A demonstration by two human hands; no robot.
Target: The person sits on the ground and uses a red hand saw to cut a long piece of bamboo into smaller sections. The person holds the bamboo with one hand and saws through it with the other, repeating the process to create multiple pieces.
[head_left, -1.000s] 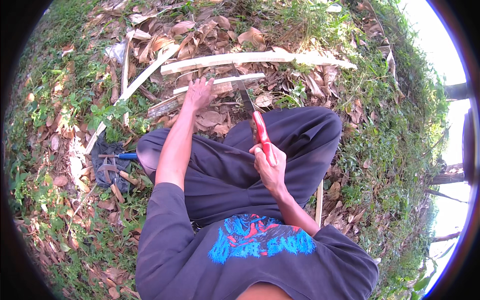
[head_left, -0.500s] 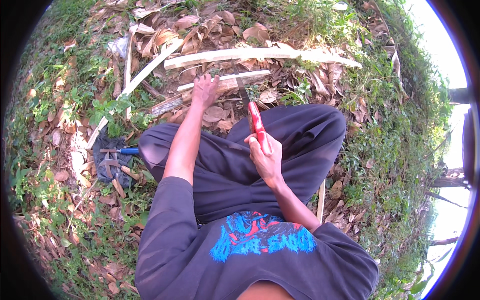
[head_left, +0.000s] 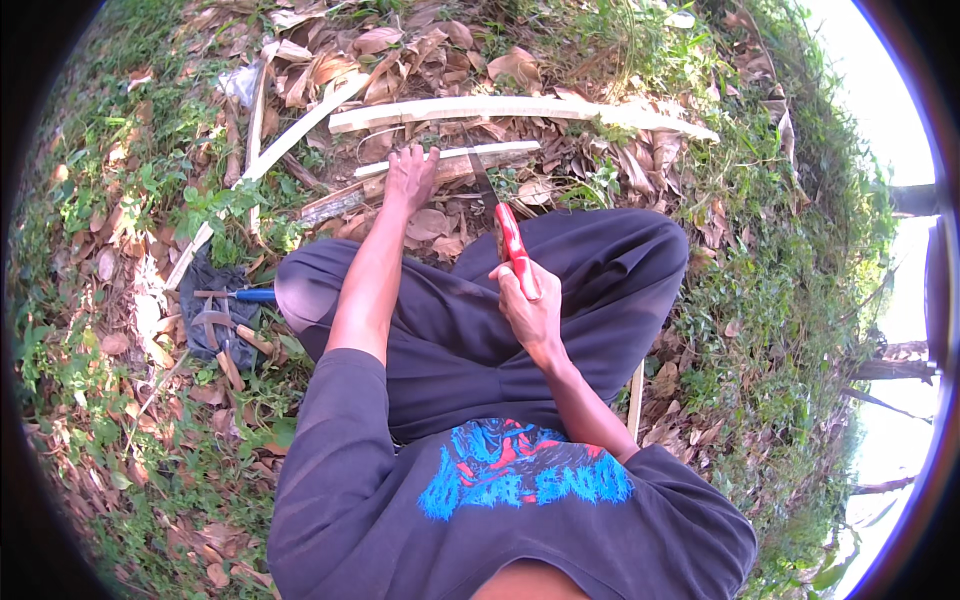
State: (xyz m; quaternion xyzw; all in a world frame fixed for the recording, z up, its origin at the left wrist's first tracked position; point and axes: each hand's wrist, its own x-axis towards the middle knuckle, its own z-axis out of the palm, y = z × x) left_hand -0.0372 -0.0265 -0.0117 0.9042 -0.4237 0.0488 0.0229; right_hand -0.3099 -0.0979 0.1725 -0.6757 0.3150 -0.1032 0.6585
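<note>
At my far left, beside my knee, a tool with a blue handle [head_left: 253, 295] lies by a crumpled dark plastic sheet [head_left: 205, 280]. Next, a long, pale wooden lath [head_left: 300, 133] slants over the leaves. My left hand [head_left: 411, 177] rests on the left part of a thin, pale, straight wooden strip [head_left: 455, 154]; whether the fingers are curled around it, I cannot tell. The strip lies along a rough brown piece of wood [head_left: 455, 172] in front of my crossed legs. Right of that hand, the dark blade of a red-handled handsaw [head_left: 485, 182] crosses the strip, and my right hand [head_left: 533, 310] is closed around its handle. I judge the cut unfinished: the strip's right end lies in line with the rest, though the depth is too small to see. Beyond, a long, pale plank [head_left: 525, 107] lies apart from the blade's work.
</note>
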